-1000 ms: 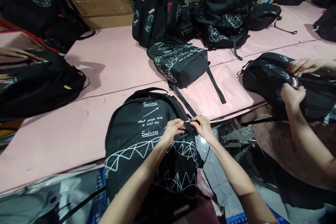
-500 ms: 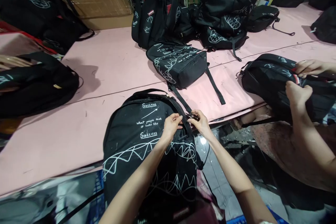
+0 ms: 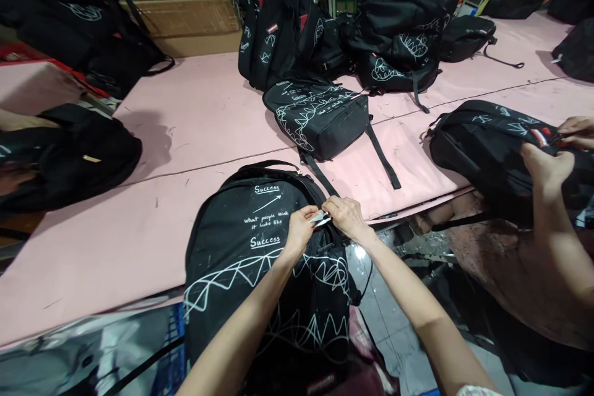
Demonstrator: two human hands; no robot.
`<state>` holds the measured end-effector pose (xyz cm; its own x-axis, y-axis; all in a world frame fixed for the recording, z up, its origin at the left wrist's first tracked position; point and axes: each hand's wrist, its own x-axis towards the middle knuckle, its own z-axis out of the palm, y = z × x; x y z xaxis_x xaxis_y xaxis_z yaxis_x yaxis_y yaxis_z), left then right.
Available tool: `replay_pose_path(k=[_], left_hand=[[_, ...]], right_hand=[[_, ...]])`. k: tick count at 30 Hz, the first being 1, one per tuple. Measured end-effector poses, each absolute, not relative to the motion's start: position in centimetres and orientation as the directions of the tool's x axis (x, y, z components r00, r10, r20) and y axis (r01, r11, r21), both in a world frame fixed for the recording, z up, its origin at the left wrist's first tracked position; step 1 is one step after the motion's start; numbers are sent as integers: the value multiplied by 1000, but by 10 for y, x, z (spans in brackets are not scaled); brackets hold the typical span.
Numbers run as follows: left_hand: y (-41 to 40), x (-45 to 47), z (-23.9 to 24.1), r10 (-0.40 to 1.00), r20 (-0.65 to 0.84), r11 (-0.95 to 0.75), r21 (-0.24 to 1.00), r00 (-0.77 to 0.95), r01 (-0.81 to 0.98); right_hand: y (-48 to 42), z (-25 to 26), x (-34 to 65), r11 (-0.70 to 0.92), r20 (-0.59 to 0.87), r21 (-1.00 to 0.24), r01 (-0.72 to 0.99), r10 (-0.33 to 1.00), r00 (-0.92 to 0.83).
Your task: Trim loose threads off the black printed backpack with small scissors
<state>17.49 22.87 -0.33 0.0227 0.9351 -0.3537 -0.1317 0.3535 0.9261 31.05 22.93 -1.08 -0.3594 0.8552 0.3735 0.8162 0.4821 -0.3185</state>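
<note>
A black backpack [image 3: 250, 260] with white "Success" lettering and zigzag drawings lies at the near edge of the pink table [image 3: 195, 117]. My left hand [image 3: 301, 229] is pinched on the backpack's right edge near its zipper. My right hand [image 3: 346, 216] is closed on a small metal tool [image 3: 320, 219], its shiny tip between the two hands. Both hands touch the bag's side seam.
A second printed backpack [image 3: 320, 117] lies just beyond mine. More black backpacks [image 3: 399, 31] are piled at the back, beside a cardboard box [image 3: 185, 12]. At the right a co-worker's hands [image 3: 547, 164] hold another backpack [image 3: 487, 148]. A further bag [image 3: 69, 154] lies at left.
My hands have stayed on the bag's right edge and shifted slightly. The shiny tip of the tool now shows between them. The co-worker's bag has moved a little right.
</note>
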Motion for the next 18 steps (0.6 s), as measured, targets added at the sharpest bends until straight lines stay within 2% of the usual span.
replay_pose_path(k=[3, 5, 7, 8, 9, 13, 18], left_hand=[[230, 173, -4, 931, -364, 365, 925, 29, -111], [230, 171, -4, 924, -382, 382, 919, 24, -102], [229, 171, -5, 920, -392, 392, 914, 20, -104], [228, 171, -5, 920, -391, 391, 914, 19, -108], [227, 172, -6, 922, -387, 386, 916, 18, -112], [226, 174, -6, 927, -374, 373, 919, 23, -126], [228, 173, -7, 923, -384, 384, 913, 30, -137]], right_hand=[[231, -8, 316, 431, 346, -447, 784, 892, -293], [233, -9, 324, 276, 367, -614, 739, 929, -42], [234, -11, 332, 142, 361, -745, 652, 908, 215], [235, -12, 334, 120, 347, -780, 614, 900, 265], [235, -13, 335, 128, 329, -799, 587, 910, 251], [233, -14, 323, 245, 281, -798, 550, 960, -20], [238, -12, 307, 305, 299, -747, 590, 948, -112]])
